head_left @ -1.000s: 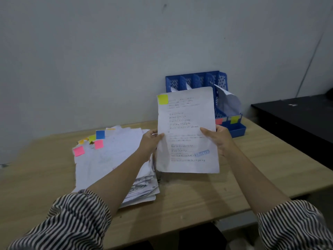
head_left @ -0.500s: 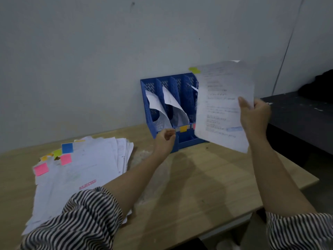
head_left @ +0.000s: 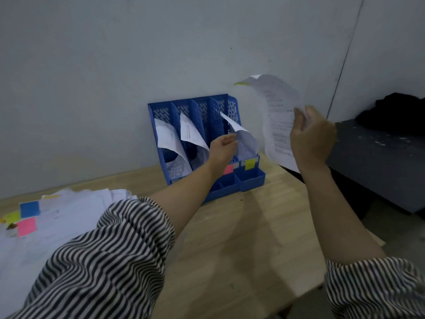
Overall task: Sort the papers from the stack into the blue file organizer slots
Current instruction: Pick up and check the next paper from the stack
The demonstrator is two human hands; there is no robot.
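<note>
- white printed sheet with a yellow sticky tab at its top corner (head_left: 277, 116): held up in the air to the right of the blue perforated plastic file organizer (head_left: 202, 143), above the table's far right edge; not in any slot; sheet curved, printed side toward the camera
- right hand (head_left: 310, 139): fingers curled round the sheet's right edge, pinching it about halfway down
- left hand (head_left: 222, 148): reaches into the organizer front, fingertips on the curled white paper in the rightmost slot (head_left: 241, 137); whether it pinches or only touches that paper, cannot tell
- organizer: stands against the grey wall (head_left: 138, 54) at the back of the light wooden table (head_left: 241, 238); two left slots each hold a drooping white paper; slot beside the rightmost mostly hidden by the hand; pink label (head_left: 228, 169) and yellow label (head_left: 250, 163) on the front lip
- loose stack of white papers (head_left: 69, 215): lies on the table's left side, well apart from the organizer; blue, pink and yellow-green sticky notes on its left corner
- striped sleeves on both arms; dark table (head_left: 379, 157) to the right, black cloth on it
</note>
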